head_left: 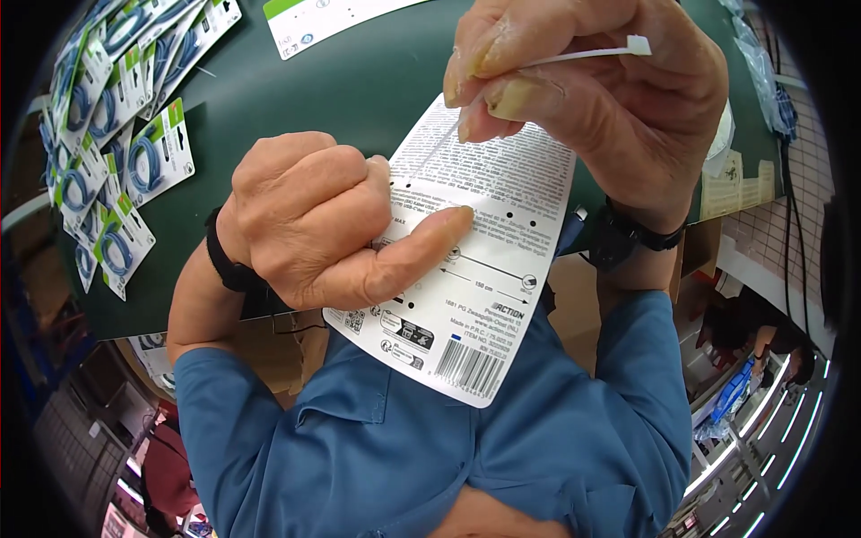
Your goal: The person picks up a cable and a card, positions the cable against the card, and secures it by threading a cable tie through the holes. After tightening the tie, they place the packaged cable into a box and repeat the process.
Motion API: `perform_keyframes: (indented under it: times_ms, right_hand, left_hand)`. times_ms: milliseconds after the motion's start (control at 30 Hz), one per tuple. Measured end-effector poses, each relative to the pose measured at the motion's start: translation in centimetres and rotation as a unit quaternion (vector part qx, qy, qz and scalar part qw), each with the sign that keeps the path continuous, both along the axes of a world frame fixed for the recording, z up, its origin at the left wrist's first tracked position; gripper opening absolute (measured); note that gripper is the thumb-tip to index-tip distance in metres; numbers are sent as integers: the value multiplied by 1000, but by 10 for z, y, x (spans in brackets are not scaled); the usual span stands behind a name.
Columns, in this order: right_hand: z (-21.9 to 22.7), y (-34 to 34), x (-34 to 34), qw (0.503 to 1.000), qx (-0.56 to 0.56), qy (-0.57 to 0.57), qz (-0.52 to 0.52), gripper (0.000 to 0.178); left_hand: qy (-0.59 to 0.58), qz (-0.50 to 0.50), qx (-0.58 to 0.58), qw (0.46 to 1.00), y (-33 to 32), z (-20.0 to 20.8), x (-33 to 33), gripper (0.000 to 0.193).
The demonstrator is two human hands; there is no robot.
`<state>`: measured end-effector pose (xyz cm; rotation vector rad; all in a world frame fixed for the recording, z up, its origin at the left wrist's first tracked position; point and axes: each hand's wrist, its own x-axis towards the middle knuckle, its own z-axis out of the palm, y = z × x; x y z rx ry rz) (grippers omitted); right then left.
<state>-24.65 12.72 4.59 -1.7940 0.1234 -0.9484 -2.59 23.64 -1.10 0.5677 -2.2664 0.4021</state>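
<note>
A white printed cardboard card (489, 296) is tilted above the table's near edge, its text and barcode side facing up. My left hand (314, 224) grips the card's left side, thumb lying on the print and the other fingers curled. Between thumb and fingertips my right hand (610, 108) pinches a white cable tie (637, 46) over the card's far end. The tie's square head sticks out to the right, and its thin tail slants down to the card near small punched holes. A bit of blue cable (571, 231) shows beside the card's right edge; the rest is hidden.
Several carded coils of blue cable (143, 166) lie heaped at the left of the dark green table (260, 90). Another white and green card (336, 18) lies at the far edge. Clear plastic bags (758, 63) hang at the right. A person in dark red (170, 471) is at lower left.
</note>
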Motion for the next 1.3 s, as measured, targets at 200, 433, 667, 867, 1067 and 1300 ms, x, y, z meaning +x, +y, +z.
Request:
perform_keyframes:
  times_ms: [200,433,667,867,1067,1300]
  right_hand:
    - [-17,-6,8,997,-18,-72,36,21]
    - [8,7,2,997,3,77,-13,18]
    - [3,-1,5,998,-38,26,30,15]
    - [-20,-8,16,993,-49,-88,68,15]
    - [-12,-3,15,997,6,-36,62,14]
    - [-3,-5,7,991,-35,81,99,14]
  left_hand:
    - [-12,-2,38,999,10,5,4,61]
    - [-9,17,51,999,14,5,5,64]
    - [-3,19,57,998,14,4,4,64]
    - [-5,26,58,998,16,6,6,61]
    - [-6,13,51,999,13,6,5,59]
    - [31,-9,14,999,1,1,1,55]
